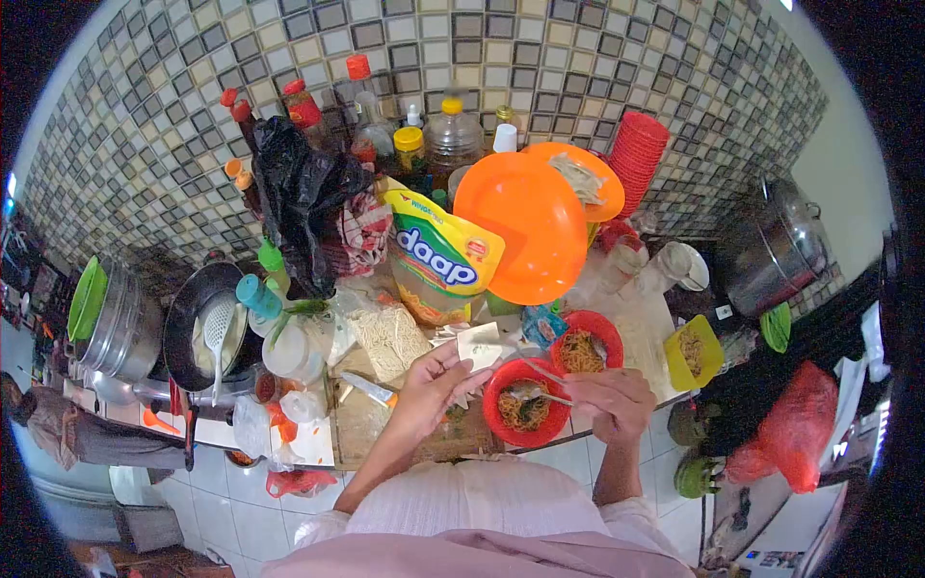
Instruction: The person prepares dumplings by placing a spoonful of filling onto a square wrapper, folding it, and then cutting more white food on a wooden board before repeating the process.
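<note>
My left hand (431, 385) pinches a small white packet (480, 347) above the cutting board (361, 433). Metal utensils, which look like a fork and a spoon, are in my right hand (614, 400), with their ends in the near red bowl (501, 424). That bowl holds noodles (525, 414). A second red bowl (609, 332) with noodles stands just behind it. To the left of the packet lies a block of dry noodles (389, 342), and a knife (368, 388) rests on the board by my left hand.
Behind stand a yellow-green pouch (438, 252), an orange plate (525, 226), bottles (371, 111) and stacked red bowls (638, 154). A black pan (181, 318) with a slotted ladle (217, 332) is at left. A yellow bowl (708, 366) and a large steel pot (776, 250) are at right.
</note>
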Action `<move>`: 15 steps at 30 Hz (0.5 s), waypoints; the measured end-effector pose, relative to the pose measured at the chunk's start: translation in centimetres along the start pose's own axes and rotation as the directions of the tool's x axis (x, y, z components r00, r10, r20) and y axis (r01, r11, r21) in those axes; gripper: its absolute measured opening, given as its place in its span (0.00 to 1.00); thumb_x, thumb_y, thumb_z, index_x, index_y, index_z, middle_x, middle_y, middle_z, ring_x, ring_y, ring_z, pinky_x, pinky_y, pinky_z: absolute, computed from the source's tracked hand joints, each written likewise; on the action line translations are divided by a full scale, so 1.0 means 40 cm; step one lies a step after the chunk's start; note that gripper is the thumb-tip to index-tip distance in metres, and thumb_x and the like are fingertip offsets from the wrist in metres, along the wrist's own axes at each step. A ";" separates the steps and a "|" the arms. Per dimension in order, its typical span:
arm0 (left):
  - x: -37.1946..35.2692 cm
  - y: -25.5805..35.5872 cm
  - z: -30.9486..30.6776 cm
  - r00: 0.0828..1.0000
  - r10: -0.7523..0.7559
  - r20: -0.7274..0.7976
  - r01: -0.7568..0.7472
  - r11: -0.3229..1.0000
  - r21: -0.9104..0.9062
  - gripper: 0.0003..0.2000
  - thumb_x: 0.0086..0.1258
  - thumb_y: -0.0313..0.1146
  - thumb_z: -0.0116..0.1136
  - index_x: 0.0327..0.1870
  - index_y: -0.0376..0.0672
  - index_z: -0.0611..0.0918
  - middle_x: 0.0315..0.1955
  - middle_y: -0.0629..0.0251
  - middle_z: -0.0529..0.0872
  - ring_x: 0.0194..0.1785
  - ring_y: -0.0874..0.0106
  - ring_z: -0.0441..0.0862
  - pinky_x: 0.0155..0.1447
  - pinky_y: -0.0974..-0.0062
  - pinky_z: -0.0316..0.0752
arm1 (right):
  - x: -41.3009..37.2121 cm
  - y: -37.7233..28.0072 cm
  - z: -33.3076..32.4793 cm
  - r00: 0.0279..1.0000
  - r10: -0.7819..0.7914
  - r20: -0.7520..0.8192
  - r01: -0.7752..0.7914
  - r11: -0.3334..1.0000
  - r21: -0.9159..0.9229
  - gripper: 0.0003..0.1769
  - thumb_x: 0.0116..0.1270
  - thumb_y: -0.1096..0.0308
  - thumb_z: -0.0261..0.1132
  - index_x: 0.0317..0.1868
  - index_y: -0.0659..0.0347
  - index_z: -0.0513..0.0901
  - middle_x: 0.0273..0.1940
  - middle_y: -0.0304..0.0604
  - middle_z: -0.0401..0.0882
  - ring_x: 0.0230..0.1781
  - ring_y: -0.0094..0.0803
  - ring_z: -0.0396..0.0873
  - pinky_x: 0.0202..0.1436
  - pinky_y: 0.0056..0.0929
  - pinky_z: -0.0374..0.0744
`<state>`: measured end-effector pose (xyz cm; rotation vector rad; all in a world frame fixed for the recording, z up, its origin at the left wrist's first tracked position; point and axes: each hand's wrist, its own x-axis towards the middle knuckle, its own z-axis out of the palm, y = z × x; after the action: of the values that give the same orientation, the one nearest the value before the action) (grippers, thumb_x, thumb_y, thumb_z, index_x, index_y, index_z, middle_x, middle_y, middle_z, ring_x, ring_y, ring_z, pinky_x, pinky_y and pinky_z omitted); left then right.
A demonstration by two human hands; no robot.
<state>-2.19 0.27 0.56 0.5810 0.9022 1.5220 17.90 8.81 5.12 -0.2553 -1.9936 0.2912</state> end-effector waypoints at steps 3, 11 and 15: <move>0.000 0.004 0.002 0.999 -0.019 0.030 0.019 1.000 0.001 0.16 0.66 0.20 0.39 0.55 0.29 0.65 0.51 0.55 0.72 0.54 0.66 0.72 0.59 0.74 0.67 | 0.002 0.005 0.005 0.998 0.045 0.033 -0.047 0.997 0.057 0.16 0.62 0.57 0.56 0.26 0.60 0.80 0.24 0.42 0.80 0.19 0.28 0.78 0.22 0.22 0.74; 0.003 -0.005 -0.005 0.999 -0.036 -0.008 0.035 0.999 -0.025 0.17 0.66 0.20 0.40 0.56 0.31 0.65 0.50 0.53 0.73 0.53 0.64 0.74 0.58 0.74 0.69 | -0.054 0.028 0.009 0.587 0.712 -0.385 -0.546 0.699 0.461 0.17 0.65 0.58 0.53 0.32 0.66 0.75 0.21 0.37 0.72 0.14 0.18 0.64 0.15 0.15 0.62; 0.007 -0.013 -0.014 1.000 -0.023 -0.010 0.022 0.997 -0.072 0.16 0.67 0.23 0.42 0.56 0.31 0.65 0.49 0.53 0.74 0.51 0.65 0.75 0.55 0.74 0.72 | -0.059 0.064 -0.020 0.384 0.812 -0.439 -0.518 0.583 0.626 0.15 0.66 0.59 0.53 0.33 0.64 0.75 0.20 0.33 0.69 0.15 0.15 0.61 0.15 0.13 0.59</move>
<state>-2.39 0.41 -0.23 0.5096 0.8565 1.5322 19.75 10.59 2.63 -0.8234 -0.9101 0.9788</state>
